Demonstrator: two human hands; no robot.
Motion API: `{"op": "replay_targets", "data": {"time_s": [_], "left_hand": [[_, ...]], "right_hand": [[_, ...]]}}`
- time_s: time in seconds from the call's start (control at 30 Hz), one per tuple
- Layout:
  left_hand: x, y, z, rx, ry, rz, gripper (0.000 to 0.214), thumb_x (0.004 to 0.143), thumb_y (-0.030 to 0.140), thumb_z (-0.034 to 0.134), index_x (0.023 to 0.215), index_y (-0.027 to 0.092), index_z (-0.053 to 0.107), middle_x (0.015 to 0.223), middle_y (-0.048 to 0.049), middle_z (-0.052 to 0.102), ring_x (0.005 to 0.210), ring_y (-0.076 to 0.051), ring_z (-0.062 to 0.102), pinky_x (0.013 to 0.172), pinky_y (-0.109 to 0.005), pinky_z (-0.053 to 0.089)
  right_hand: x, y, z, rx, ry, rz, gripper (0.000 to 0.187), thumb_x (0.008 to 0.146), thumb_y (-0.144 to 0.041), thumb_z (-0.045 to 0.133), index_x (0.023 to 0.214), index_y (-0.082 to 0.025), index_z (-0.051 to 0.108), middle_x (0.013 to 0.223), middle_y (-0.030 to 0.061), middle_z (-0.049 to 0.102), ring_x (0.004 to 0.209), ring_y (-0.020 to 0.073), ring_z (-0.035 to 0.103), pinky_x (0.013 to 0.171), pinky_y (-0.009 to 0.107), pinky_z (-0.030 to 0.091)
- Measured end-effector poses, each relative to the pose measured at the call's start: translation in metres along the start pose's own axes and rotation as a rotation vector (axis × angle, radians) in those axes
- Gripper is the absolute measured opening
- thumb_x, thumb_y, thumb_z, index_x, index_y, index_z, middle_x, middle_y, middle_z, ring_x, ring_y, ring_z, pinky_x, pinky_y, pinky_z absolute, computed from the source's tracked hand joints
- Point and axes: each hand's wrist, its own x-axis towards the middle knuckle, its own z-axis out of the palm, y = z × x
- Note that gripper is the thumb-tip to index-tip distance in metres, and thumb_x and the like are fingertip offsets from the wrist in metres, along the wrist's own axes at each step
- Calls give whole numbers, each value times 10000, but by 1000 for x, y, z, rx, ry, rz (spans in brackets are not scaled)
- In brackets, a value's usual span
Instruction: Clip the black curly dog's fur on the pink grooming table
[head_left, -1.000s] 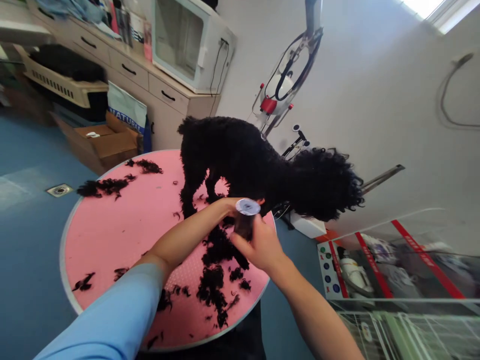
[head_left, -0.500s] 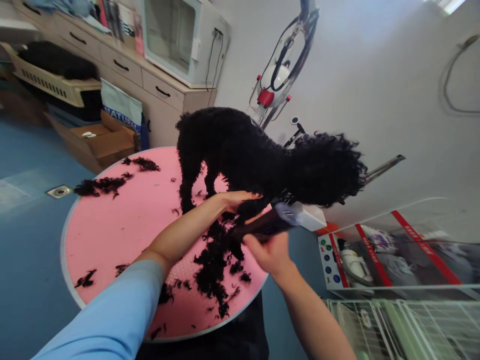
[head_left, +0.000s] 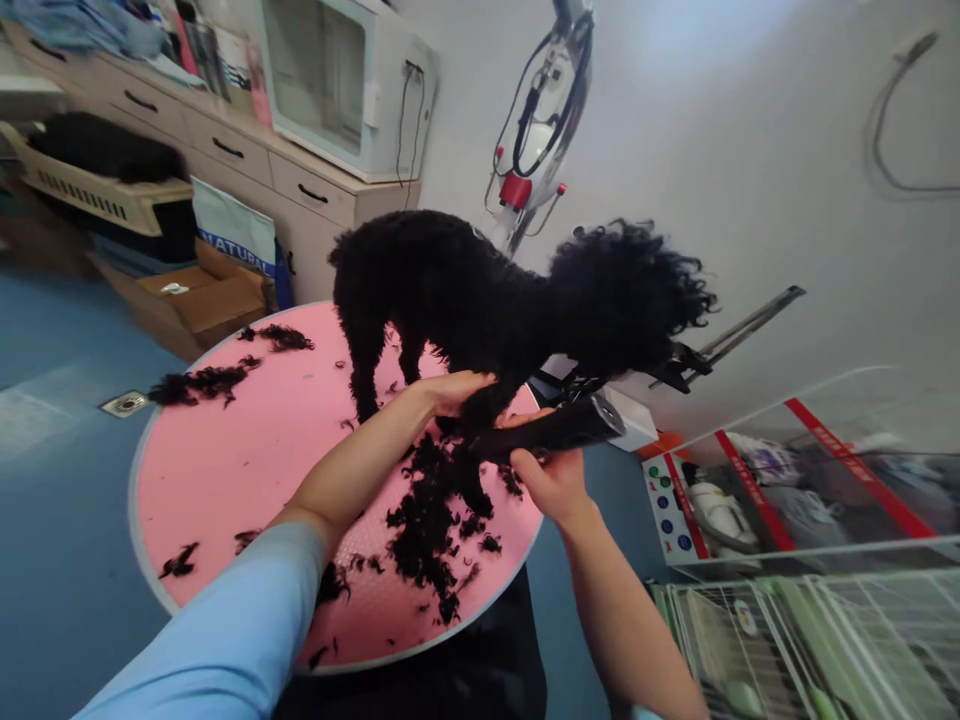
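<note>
A black curly-haired dog (head_left: 450,285) stands on a round pink grooming table (head_left: 255,460), its head to the right. My left hand (head_left: 456,392) is closed round the upper part of its front leg, with the fingers partly hidden by fur. In my right hand (head_left: 553,485) is a black hair clipper (head_left: 574,428), its body pointing left. The clipper's blade end lies against the front leg, and the dark fur hides the exact contact. Beneath that leg is a heap of cut hair (head_left: 424,525).
More tufts of hair (head_left: 199,385) lie at the table's left edge. Behind stand a cardboard box (head_left: 217,298), a pet carrier (head_left: 105,185) and drawers (head_left: 225,150) bearing a white cabinet (head_left: 352,85). A metal arm (head_left: 750,325) reaches toward the dog's head. Wire cages (head_left: 862,640) are at lower right.
The dog's head has lifted and shifted slightly left. My right hand and the clipper have moved a little right, and the clipper has turned so its rear end shows. My left hand stays at the leg.
</note>
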Motion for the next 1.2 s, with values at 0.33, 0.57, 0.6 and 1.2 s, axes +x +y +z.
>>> {"op": "replay_targets", "data": {"time_s": [0.33,0.57,0.6,1.2], "left_hand": [[-22,-9,15,131,159,158,522,724,648,701,703,145,566,554,-27,603,480,-150,569,512,-282,498],[-27,-12,24,45,215,205,531,856,644,534,638,160,528,513,0,512,434,-118,499,448,-242,452],[-28,-12,25,35,227,209,531,872,636,515,629,164,515,504,7,495,423,-111,484,447,-241,454],[-108,-84,49,47,478,171,535,748,674,667,853,154,595,577,1,566,432,-115,513,405,-223,406]], "right_hand": [[-18,36,2,311,61,109,257,784,-420,603,898,-196,656,831,46,717,726,202,659,680,351,553],[1,32,12,283,-79,61,153,668,-257,678,803,-185,680,762,9,703,680,168,644,661,302,532],[-11,34,21,289,-156,79,165,658,-243,685,812,-185,687,763,7,705,672,164,638,656,297,525],[-89,31,121,1321,49,457,304,547,-266,731,821,-194,621,625,-36,596,532,130,551,479,236,440]]}}
